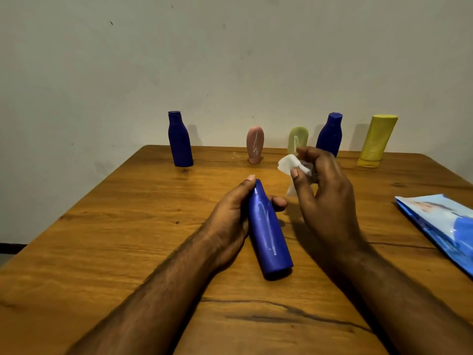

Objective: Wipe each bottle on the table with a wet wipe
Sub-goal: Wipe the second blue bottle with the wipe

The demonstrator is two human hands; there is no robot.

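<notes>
One glossy blue bottle (268,231) lies tilted in the left grip (230,221); right grip (322,198) pinches a crumpled white wipe (290,166).

Six plastic bottles in all: three blue, namely a tall dark blue bottle far left (180,139), a second dark blue bottle far right (330,134) and a glossy blue bottle lying near (268,231); one pink tube-shaped bottle (255,145); one pale green tube-shaped bottle (297,142); one yellow bottle (376,140). One crumpled white wet wipe (291,166). One blue wipes packet at right (440,224). Two hands: left (230,221), right (322,190). One wooden table (128,252).
</notes>
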